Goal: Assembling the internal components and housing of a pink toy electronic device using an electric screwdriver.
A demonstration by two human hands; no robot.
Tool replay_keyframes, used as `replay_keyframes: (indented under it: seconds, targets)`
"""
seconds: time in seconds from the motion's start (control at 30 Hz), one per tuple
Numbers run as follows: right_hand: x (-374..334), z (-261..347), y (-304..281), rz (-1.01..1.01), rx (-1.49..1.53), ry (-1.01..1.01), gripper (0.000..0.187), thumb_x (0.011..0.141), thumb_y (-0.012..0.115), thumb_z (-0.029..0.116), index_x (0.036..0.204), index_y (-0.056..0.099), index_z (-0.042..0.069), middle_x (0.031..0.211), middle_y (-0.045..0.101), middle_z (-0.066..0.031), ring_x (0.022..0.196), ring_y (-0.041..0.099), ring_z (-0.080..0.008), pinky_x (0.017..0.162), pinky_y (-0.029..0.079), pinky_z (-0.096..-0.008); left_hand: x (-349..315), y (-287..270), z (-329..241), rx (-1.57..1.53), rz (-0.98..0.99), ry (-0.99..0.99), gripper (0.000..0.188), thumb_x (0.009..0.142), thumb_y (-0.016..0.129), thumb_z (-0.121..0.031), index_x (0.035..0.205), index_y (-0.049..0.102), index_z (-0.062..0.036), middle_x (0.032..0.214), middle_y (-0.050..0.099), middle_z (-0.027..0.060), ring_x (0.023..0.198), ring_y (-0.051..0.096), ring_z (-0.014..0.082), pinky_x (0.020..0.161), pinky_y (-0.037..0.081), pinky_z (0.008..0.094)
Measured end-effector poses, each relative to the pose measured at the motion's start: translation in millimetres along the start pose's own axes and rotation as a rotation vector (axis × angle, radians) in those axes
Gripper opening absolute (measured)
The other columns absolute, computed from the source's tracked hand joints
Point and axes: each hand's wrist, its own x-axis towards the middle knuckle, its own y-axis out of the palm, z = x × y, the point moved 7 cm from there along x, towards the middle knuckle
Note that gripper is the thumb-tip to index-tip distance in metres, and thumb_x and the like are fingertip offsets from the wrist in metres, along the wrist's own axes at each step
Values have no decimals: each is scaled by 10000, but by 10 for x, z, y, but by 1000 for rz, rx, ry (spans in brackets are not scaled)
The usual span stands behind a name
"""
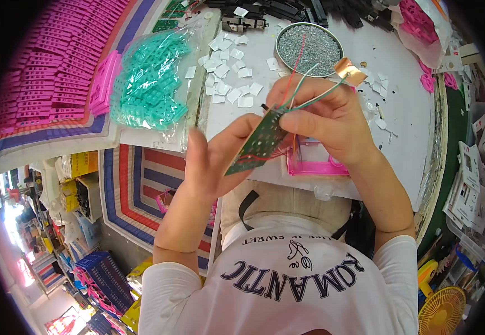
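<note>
A green circuit board [256, 142] is tilted in front of me, between my two hands. My right hand [332, 117] pinches its upper right end, thumb on the near face. My left hand [212, 159] supports the lower left side, its fingers partly hidden behind the board and its thumb raised off it. Thin red, white and green wires [312, 101] run from the board past my right fingers. A copper-coloured piece [350, 71] sits by the wire ends, above my right hand. Below my right hand, a pink plastic frame [318, 167] lies at the table's near edge, partly covered.
A round tin of small grey metal parts [340, 42] stands at the far side. White square pieces [220, 70] lie scattered left of it. On the left are a bag of teal plastic parts [150, 81] and stacked pink parts [47, 67]. Black parts [293, 10] line the back.
</note>
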Motion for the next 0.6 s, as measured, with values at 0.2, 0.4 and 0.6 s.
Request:
replay_keyframes:
  seconds: [0.2,0.4,0.6]
  targets:
    - [-40,-9,-2,78,44,396,184,869,750,77,1044,724,25,1186,673,-124,945,670,-167,751,561,-282,248,-25,180,52,105,-332,524,1000,568,-400,1277,558,45,997,689,218,817,711,295,680,605,373]
    - [-36,-117,-53,88,36,341,230,905,712,112,1119,734,30,1217,677,-111,1024,663,-167,834,554,-306,220,79,267,-423,322,-316,358,960,666,-255,1186,630,20,1015,684,143,935,694,228,816,572,343]
    - [-233,-262,-195,-257,88,424,340,1001,626,240,1236,673,-1,1148,694,-80,1073,621,-138,886,519,-302,79,-172,-98,240,-168,189,207,897,731,-24,1015,567,-68,1008,643,-2,958,597,84,857,485,273]
